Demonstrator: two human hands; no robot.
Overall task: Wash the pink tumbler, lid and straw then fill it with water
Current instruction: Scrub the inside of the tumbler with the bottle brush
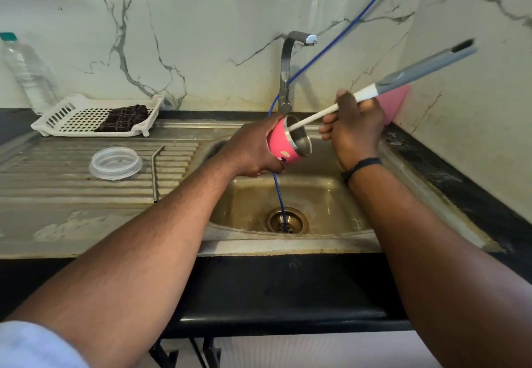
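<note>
Far left on the counter (pixel 472 195): clear plastic bottle (pixel 27 72) with a teal cap, upright against the marble wall. Just right of it, white slotted drying tray (pixel 72 114) carrying a dark checked cloth (pixel 123 118).

On the ribbed steel drainboard (pixel 57 177): clear lid (pixel 115 162) lying flat, metal straw (pixel 155 172) just beside it, bent end away from the camera. Both apart from the hands, not yet being washed by the look of it.

Over the sink (pixel 288 241): left hand (pixel 250 152) gripping the pink tumbler (pixel 283 143), fingers wrapped around its body near the base, open mouth tilted toward the right. Steel-lined and rigid, probably light when empty; likely slippery once wet and soapy, so a full wrap around the pink wall looks safer than a pinch at the rim.

Behind, steel tap (pixel 286 74); no water seen running. Blue hose (pixel 339 36) dropping from upper right, passing behind the tumbler and down into the drain (pixel 287 220).

Right hand (pixel 354 129) clenched around the white shaft of a long bottle brush (pixel 403 82), grey handle blurred and pointing up to the right, working end inside the tumbler. Brush head hidden within the cup. Dark band (pixel 361 166) on the right wrist. Pink object (pixel 394 103) against the wall behind that hand, too hidden to identify.

Judged step: scrubbing the tumbler's interior; lid, straw and filling yet to come.
</note>
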